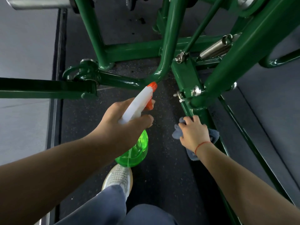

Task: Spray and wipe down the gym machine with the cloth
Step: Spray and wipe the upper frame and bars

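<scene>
- The left hand (128, 120) grips the spray bottle (134, 135) by its neck; it looks light, rigid plastic.
- The right hand (194, 132) presses the soft cloth (177, 132) against the stiff green frame (204, 117).

Glossy dark-green tubular steel gym machine frame (170, 38): one colour throughout. Coiled metal spring (214, 47): silver. Translucent lime-green plastic spray bottle (138, 148): white sprayer head, orange nozzle and trigger. Soft grey-blue cloth (177, 132): plain, no pattern. Thin red thread bracelet (201, 146). Black rubber floor strip (162, 176): fine pale speckles. Smooth floor mats (24, 46): plain grey. Light-grey knit shoe (118, 176): tan sole edge. Slate-blue trousers (105, 207).
</scene>
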{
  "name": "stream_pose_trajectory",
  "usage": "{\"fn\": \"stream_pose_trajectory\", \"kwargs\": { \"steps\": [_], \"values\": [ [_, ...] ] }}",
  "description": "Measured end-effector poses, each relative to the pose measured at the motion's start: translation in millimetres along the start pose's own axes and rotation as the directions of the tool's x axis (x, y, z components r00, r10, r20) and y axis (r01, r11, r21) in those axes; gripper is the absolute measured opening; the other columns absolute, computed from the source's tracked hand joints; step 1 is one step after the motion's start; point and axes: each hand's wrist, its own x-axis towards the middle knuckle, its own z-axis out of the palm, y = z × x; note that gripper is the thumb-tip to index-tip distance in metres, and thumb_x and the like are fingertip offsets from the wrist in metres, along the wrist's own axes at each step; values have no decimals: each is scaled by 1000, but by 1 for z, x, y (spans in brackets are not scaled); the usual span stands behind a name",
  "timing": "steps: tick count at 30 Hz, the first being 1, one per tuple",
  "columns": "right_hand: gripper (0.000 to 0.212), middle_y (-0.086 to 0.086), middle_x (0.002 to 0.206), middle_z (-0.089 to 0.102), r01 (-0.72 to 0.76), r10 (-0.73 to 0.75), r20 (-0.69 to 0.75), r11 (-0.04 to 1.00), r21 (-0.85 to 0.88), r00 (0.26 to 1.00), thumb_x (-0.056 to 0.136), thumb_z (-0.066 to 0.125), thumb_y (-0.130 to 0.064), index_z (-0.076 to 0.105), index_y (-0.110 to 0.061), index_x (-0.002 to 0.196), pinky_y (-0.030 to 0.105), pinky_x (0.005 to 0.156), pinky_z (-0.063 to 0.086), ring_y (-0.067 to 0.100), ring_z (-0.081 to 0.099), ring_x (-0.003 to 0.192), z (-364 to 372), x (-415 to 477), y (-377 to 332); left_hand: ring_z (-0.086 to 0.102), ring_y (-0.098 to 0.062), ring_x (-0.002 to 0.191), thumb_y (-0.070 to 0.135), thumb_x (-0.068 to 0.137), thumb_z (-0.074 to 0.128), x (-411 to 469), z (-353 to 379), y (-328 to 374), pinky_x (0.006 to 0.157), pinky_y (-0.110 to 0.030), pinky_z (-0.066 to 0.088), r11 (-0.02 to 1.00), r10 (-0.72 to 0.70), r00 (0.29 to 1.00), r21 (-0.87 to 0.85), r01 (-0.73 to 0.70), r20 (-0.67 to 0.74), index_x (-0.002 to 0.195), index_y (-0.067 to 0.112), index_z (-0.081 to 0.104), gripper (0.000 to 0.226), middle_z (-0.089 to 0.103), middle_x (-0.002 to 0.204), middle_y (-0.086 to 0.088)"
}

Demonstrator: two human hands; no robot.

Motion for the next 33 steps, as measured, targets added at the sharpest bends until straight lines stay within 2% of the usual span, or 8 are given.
{"fn": "stream_pose_trajectory", "kwargs": {
  "steps": [4, 7, 10, 15, 23, 26, 28, 33],
  "values": [
    [48, -1, 140, 43, -97, 143, -93, 920, 380, 985, 92, 58, -29, 49, -22, 138, 37, 78, 52, 25, 39, 125, 3, -18, 12, 70, -36, 95, 23, 83, 74, 2, 2, -1, 71, -36, 57, 999, -49, 998, 19, 48, 43, 105, 32, 74, 24, 76, 96, -10],
    [52, 12, 140, 45, -234, 444, -109, 647, 726, 889, 92, 62, -19, 43, -14, 140, 46, 92, 48, 33, 47, 122, -6, 0, 18, 70, -35, 96, 23, 85, 74, 4, -1, 0, 72, -37, 56, 996, -78, 995, 37, 76, 68, 104, 32, 73, 22, 77, 93, -6],
    [49, 17, 133, 50, -344, 516, 110, 383, 857, 849, 97, 57, -27, 39, -13, 140, 44, 86, 47, 36, 55, 110, -19, 37, 29, 69, -36, 89, 18, 88, 71, 4, -5, 2, 61, -30, 47, 995, -85, 995, 53, 82, 49, 104, 33, 73, 22, 76, 95, -9],
    [42, 15, 115, 60, -433, 430, 264, 364, 825, 864, 98, 50, -36, 39, -12, 131, 38, 75, 40, 30, 54, 89, -20, 66, 36, 47, -11, 50, 19, 89, 71, 5, -8, 0, 43, -19, 38, 994, -100, 994, 56, 97, 43, 104, 34, 73, 21, 70, 94, -22],
    [55, 3, 103, 56, -551, 309, 490, 152, 821, 815, 92, 55, -32, 41, -16, 142, 39, 83, 40, 23, 54, 89, -18, 35, 54, 48, -15, 56, 19, 88, 71, -1, 3, 7, 44, -20, 38, 998, -55, 994, 29, 53, 94, 104, 32, 73, 21, 71, 95, -23],
    [46, 10, 94, 66, -624, 257, 595, 44, 780, 762, 86, 56, -37, 55, -13, 124, 41, 87, 49, 29, 63, 86, -4, 8, 62, 46, -11, 48, 18, 88, 71, -3, 4, 10, 43, -18, 37, 999, -39, 993, 41, 35, 115, 105, 30, 73, 21, 71, 94, -22],
    [27, 12, 73, 66, -657, 225, 659, -96, 748, 717, 89, 54, -31, 62, -8, 99, 37, 73, 51, 27, 62, 69, 7, -17, 65, 59, -19, 56, 17, 88, 71, -4, 4, 11, 47, -20, 40, 999, -26, 993, 48, 21, 111, 104, 31, 73, 21, 74, 94, -16],
    [24, 9, 47, 53, -683, 141, 753, -340, 647, 643, 95, 50, -24, 51, -9, 76, 32, 52, 37, 20, 49, 39, 33, -68, 67, 66, -36, 76, 15, 88, 71, -3, 8, 13, 54, -23, 44, 999, -11, 995, 45, 6, 103, 104, 29, 73, 21, 76, 97, -10]
  ]
}}
